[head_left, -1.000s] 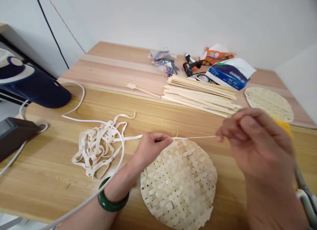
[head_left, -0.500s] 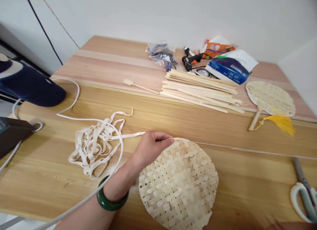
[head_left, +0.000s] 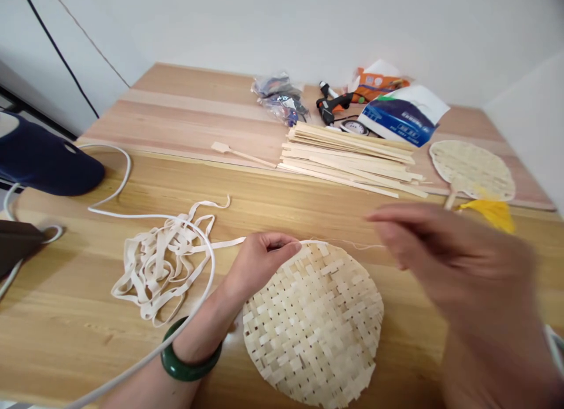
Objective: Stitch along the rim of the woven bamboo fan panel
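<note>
A round woven disc [head_left: 312, 327] of pale flat strips lies on the table in front of me. My left hand [head_left: 271, 253] is closed, pinching its upper-left rim together with a cream fabric tape [head_left: 229, 243]. That tape runs left into a loose tangled heap [head_left: 154, 268]. A short white band of it shows along the disc's top edge. From there a thin slack thread [head_left: 356, 244] leads right toward my right hand [head_left: 449, 262]. The right hand is raised beside the disc, blurred, with thumb and fingers drawn together; anything between them is hidden.
A white cable [head_left: 210, 244] loops over the tape heap and my left forearm. Behind lie a stack of thin wooden strips [head_left: 348, 159], a glue gun [head_left: 330, 106], plastic bags [head_left: 279, 97] and a blue packet [head_left: 400, 118]. A finished fan [head_left: 473, 168] with yellow tassel [head_left: 489, 212] lies right.
My right hand has come into view from the right, up beside the disc. The thread, stretched taut to the right before, now hangs slack. My left hand keeps its pinch; the view has shifted slightly.
</note>
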{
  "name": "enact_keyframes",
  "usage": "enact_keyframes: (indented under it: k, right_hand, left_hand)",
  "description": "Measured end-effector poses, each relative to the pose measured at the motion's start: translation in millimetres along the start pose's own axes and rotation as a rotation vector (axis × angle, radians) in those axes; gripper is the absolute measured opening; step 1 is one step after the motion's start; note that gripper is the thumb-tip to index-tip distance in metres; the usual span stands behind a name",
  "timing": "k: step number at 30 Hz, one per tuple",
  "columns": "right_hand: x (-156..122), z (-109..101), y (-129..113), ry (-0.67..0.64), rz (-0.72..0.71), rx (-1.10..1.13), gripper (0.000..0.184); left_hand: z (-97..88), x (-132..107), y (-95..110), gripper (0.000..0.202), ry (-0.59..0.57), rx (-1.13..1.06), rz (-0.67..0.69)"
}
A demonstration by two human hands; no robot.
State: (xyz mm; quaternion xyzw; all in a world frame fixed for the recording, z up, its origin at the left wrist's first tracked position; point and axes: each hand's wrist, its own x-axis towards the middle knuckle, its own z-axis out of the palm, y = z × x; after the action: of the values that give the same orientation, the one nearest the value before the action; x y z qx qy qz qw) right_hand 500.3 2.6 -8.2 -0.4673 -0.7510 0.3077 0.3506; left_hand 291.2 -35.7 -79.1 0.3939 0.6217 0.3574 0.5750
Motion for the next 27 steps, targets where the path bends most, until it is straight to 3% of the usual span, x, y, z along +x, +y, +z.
enact_keyframes:
  k: [3, 7, 12, 27]
  right_hand:
    - [3, 27, 8, -0.166, -0.044, -0.120, 0.017]
    - [2, 48, 16, -0.307, 0.035, -0.215, 0.024]
    - [1, 50, 15, -0.365, 0.034, -0.309, 0.023]
    - [1, 49, 16, -0.377, 0.007, -0.387, 0.024]
  left_hand:
    - [0.2, 0, 2, 0.020, 0.015, 0.006, 0.012]
    - [-1.0, 1, -1, 0.021, 0.027, 0.009, 0.039]
    - [-2.0, 2, -3, 0.021, 0.031, -0.005, 0.028]
    - [-1.6, 2, -2, 0.016, 0.033, -0.037, 0.011]
